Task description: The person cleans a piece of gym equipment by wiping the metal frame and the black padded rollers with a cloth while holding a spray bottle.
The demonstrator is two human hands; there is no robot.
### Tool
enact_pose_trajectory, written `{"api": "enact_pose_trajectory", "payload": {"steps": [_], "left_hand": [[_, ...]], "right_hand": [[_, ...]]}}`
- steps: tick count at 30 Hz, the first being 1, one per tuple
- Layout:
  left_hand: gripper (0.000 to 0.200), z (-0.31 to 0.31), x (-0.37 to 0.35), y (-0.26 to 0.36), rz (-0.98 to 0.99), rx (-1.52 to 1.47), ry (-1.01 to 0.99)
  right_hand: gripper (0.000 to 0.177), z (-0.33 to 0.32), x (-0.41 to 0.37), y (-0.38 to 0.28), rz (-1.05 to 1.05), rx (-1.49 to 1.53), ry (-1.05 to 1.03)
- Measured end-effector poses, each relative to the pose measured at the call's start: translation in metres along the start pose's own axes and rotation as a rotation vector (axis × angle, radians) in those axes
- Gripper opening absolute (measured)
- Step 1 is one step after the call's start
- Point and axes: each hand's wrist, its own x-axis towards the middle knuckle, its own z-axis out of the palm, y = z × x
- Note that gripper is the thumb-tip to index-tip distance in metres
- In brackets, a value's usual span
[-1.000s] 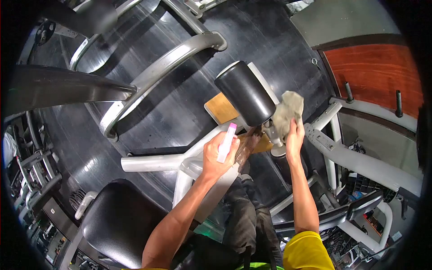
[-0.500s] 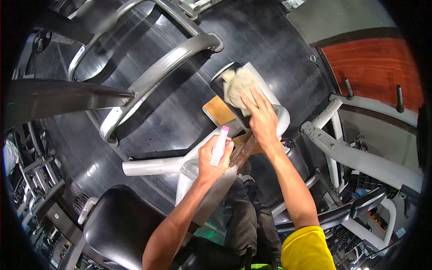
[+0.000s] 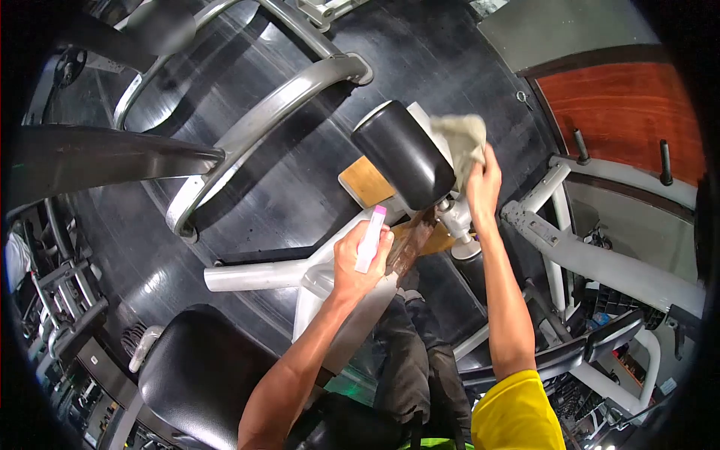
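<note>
My left hand (image 3: 360,255) is wrapped round a white bottle with a pink cap (image 3: 370,240), held upright over the grey machine frame (image 3: 259,277). My right hand (image 3: 484,180) grips a cream cloth (image 3: 466,142), which hangs at the right side of a black padded roller (image 3: 403,155). The roller's top surface is uncovered, and part of the cloth is blurred. Below the roller a brown, worn-looking bar (image 3: 412,244) runs down between my arms.
A black seat pad (image 3: 202,375) is at the lower left. Curved metal tubing (image 3: 277,105) stands at the upper left. Wooden plates (image 3: 365,182) lie by the roller. Another grey frame (image 3: 607,266) reaches in from the right.
My right hand and the cloth have moved right, off the roller's top, uncovering the black pad and the metal joint below it. My left hand with the bottle has barely moved.
</note>
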Motion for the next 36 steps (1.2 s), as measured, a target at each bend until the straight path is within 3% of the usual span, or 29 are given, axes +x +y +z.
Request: {"api": "enact_pose_trajectory", "payload": {"steps": [2,4,6,10,16,19,20,23,25,28,29,31,32,33,36], "left_hand": [[0.008,0.0,0.0,0.0,0.027,0.018,0.008],[0.007,0.0,-0.001,-0.003,0.005,0.006,-0.006],[0.008,-0.001,0.0,-0.004,0.033,0.028,-0.009],[0.008,0.0,0.0,-0.004,0.001,0.03,0.003],[0.01,-0.002,0.0,-0.005,0.017,0.045,-0.001],[0.011,0.0,-0.004,-0.005,0.038,0.048,-0.001],[0.011,-0.001,-0.003,-0.004,-0.006,0.042,-0.021],[0.012,-0.001,-0.003,-0.006,-0.027,0.051,-0.034],[0.012,0.0,-0.004,-0.007,-0.002,0.062,-0.024],[0.011,0.001,-0.003,-0.009,0.072,0.062,0.007],[0.011,0.0,-0.005,-0.01,0.046,0.06,-0.002],[0.01,0.001,0.0,-0.011,0.033,0.05,-0.011],[0.01,0.002,0.001,-0.012,0.058,0.053,0.005],[0.01,0.003,-0.003,-0.013,0.071,0.057,0.02],[0.01,0.0,-0.003,-0.006,0.036,0.068,0.007]], "right_hand": [[0.04,0.026,0.025,-0.028,0.037,0.088,-0.013],[0.041,0.064,0.053,-0.029,-0.205,0.106,-0.211],[0.045,0.099,0.064,-0.038,-0.316,-0.058,-0.452],[0.046,0.081,0.063,-0.027,-0.202,-0.013,-0.544],[0.041,-0.004,0.003,0.039,-0.067,-0.221,-0.437],[0.043,-0.041,0.001,0.064,0.056,-0.113,-0.567],[0.042,-0.04,0.008,0.078,0.001,-0.188,-0.521],[0.041,-0.024,0.028,0.048,0.175,-0.214,-0.485],[0.039,0.005,0.034,0.067,0.254,0.218,-0.395],[0.04,0.063,0.037,0.124,0.289,0.151,-0.319],[0.04,0.057,0.029,0.112,0.293,0.147,-0.321],[0.039,0.037,0.01,0.051,0.15,0.148,-0.281],[0.037,0.033,0.0,0.031,0.188,0.076,-0.25],[0.04,0.036,-0.014,0.024,0.089,-0.061,-0.152],[0.058,0.044,-0.058,0.013,-0.248,-0.224,0.059]]}}
